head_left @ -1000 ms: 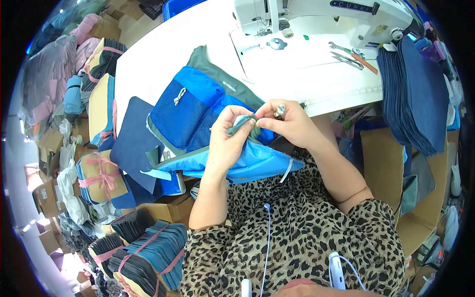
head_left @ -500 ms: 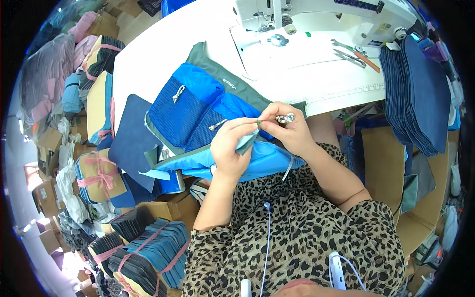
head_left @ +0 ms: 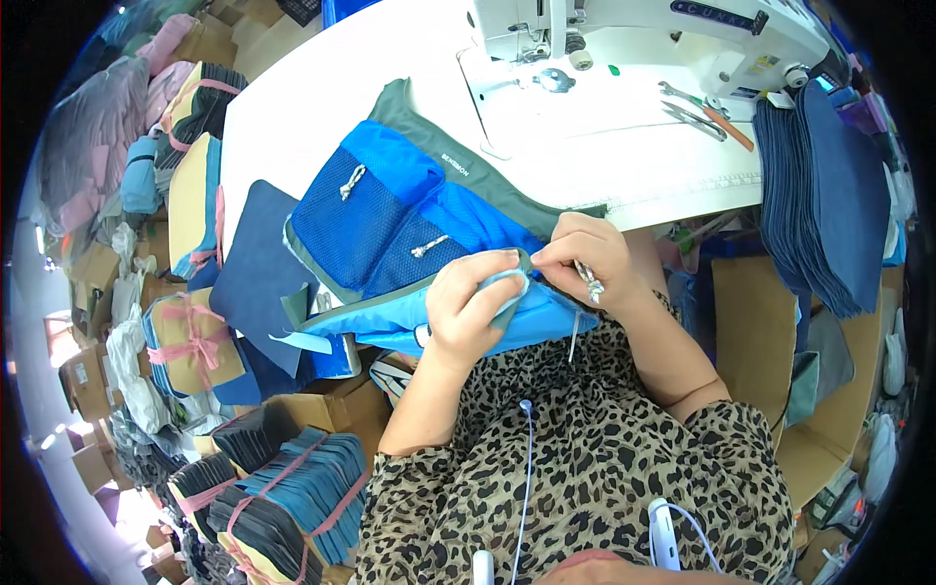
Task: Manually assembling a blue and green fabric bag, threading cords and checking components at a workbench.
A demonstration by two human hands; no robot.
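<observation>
A blue fabric bag (head_left: 356,239) with mesh pockets, cord pulls and a dark green border lies over the table's front edge, its light-blue lining (head_left: 390,322) turned toward me. My left hand (head_left: 473,302) is closed around a folded part of the bag near its right side. Close beside it, my right hand (head_left: 590,258) pinches at the green edge with thumb and forefinger. A slim black-and-white patterned piece (head_left: 589,281) sticks out of my right palm; its kind I cannot make out.
A white sewing machine (head_left: 643,49) stands at the back of the white table (head_left: 292,107). Snips and an orange-handled tool (head_left: 726,127) lie to the right, near a stack of navy panels (head_left: 829,195). Tied fabric bundles (head_left: 292,497) and an open carton (head_left: 746,341) flank me.
Both hands have come down slightly, with the right hand a little further right. The folded edge has been lowered toward the bag, and the patterned piece now points downward.
</observation>
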